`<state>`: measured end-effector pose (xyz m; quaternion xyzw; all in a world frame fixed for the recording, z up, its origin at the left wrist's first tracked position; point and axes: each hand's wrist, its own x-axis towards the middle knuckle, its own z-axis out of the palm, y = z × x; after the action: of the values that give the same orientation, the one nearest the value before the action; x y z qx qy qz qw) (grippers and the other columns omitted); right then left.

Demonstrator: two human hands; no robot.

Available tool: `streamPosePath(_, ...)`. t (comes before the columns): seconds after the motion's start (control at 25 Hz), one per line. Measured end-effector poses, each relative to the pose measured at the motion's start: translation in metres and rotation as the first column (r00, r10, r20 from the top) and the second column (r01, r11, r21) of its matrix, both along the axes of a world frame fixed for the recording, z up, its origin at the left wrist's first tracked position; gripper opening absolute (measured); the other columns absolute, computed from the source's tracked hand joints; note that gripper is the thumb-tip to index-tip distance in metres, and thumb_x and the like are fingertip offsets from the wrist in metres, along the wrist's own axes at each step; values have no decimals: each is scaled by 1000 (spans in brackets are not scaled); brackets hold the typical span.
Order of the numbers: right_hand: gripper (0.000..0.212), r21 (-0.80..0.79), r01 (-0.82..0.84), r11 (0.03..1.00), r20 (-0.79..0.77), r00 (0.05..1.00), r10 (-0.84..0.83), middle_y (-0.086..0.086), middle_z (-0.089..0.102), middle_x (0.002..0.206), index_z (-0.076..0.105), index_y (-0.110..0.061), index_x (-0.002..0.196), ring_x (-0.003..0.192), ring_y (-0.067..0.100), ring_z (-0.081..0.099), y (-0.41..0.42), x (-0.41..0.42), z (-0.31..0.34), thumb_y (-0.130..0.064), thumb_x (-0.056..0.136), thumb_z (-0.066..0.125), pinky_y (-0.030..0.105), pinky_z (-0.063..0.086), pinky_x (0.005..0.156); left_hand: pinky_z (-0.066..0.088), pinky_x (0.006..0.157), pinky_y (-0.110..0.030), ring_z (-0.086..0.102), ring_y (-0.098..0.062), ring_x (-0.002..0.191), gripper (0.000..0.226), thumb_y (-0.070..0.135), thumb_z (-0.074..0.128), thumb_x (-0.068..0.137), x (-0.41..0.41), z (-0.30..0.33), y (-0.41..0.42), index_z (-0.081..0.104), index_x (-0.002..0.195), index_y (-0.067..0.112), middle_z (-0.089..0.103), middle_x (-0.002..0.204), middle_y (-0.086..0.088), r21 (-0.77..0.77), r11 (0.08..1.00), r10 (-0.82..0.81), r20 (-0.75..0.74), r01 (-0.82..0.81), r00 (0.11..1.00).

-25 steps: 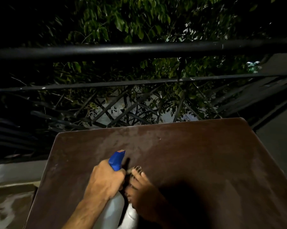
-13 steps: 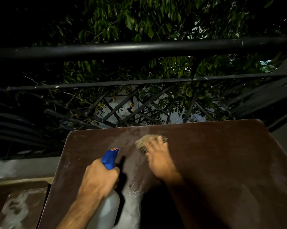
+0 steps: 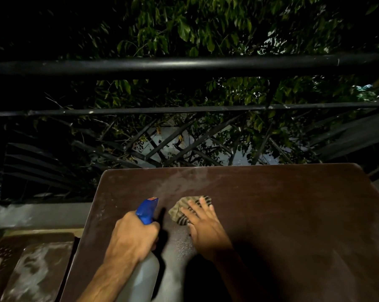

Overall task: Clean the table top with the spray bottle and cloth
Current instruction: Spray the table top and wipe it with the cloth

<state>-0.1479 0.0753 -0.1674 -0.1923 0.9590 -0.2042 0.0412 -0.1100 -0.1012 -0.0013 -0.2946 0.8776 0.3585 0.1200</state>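
A dark brown table top fills the lower right of the head view, with dusty and damp streaks near its far left. My left hand grips the neck of a white spray bottle with a blue nozzle that points away from me. My right hand presses flat with straight fingers on a crumpled striped cloth in the table's middle left. Fine droplets lie on the table just below the cloth.
A black metal railing with crossed bars runs just beyond the table's far edge, with tree leaves behind it. A dusty brown plastic chair seat stands low at the left, beside the table.
My right hand has drawn the cloth back toward me from the far part of the table. One second ago that hand lay near the bottle. The left hand has kept hold of the bottle.
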Motion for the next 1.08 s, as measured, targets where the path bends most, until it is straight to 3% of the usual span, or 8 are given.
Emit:
streamPosePath(0.2, 53, 125, -120, 985, 22, 993, 118, -4, 46, 148, 49, -34, 138, 140, 28, 33, -4, 15, -8, -35, 85, 43, 55, 31, 109, 45, 53, -29, 67, -19, 57, 13, 17, 66, 77, 2, 3, -5, 69, 71, 7, 71, 55, -6, 37, 998, 48, -23, -47, 999)
streamPosePath(0.44, 51, 197, -485, 852, -40, 864, 501, -6, 42, 150, 47, -38, 135, 142, 26, 31, -6, 16, -9, -33, 85, 45, 50, 32, 110, 50, 60, -32, 70, -26, 65, 11, 18, 67, 78, 5, 2, -8, 69, 73, 9, 73, 64, -7, 60, 997, 50, -29, -49, 998)
streamPosePath(0.56, 53, 79, -167, 983, -128, 976, 176, -3, 35, 155, 40, -32, 146, 145, 25, 21, -3, -38, 15, -25, 94, 33, 50, 21, 117, 48, 56, -28, 68, -19, 60, 11, 17, 68, 79, 7, 2, -14, 70, 71, 9, 72, 59, -5, 37, 998, 58, -24, -58, 998)
streamPosePath(0.64, 53, -5, 49, 999, -7, 999, -49, -6, 18, 161, 26, -34, 152, 149, 22, 0, -6, -66, 20, -23, 101, 35, 43, -1, 121, 46, 53, -25, 68, -15, 56, 11, 16, 68, 80, 9, 1, -19, 70, 71, 10, 72, 57, -5, 31, 998, 63, -26, -62, 998)
streamPosePath(0.76, 54, 18, 169, 986, -20, 986, -168, -6, 15, 162, 23, -33, 154, 149, 22, -4, -22, -75, 20, -24, 102, 37, 42, -6, 120, 45, 52, -24, 67, -12, 53, 9, 15, 68, 80, 9, 1, -28, 71, 73, 11, 73, 56, -5, 30, 997, 77, -33, -76, 996)
streamPosePath(0.88, 53, 34, -23, 999, -40, 999, 24, -4, 15, 161, 25, -31, 153, 149, 26, 0, -54, -50, 21, -25, 101, 34, 46, -4, 120, 41, 50, -24, 64, -13, 54, 11, 16, 68, 80, 8, -1, -35, 72, 73, 8, 71, 56, -5, 19, 997, 80, -34, -79, 996)
streamPosePath(1.0, 38, 182, -402, 897, -48, 908, 417, 1, 50, 144, 62, -28, 126, 143, 29, 31, -86, 12, 3, -32, 96, 37, 53, 8, 119, 44, 54, -29, 63, -21, 60, 13, 18, 69, 79, 6, -2, -42, 69, 71, 8, 68, 61, -5, 1, 996, 92, -36, -92, 995)
streamPosePath(1.08, 27, 172, -522, 836, -74, 839, 539, -3, 60, 132, 59, -31, 114, 139, 27, 39, -89, 40, -15, -37, 95, 42, 48, 23, 117, 43, 54, -31, 62, -25, 63, 15, 21, 69, 79, 5, -3, -46, 66, 70, 10, 67, 64, -6, -21, 998, 63, -35, -63, 997)
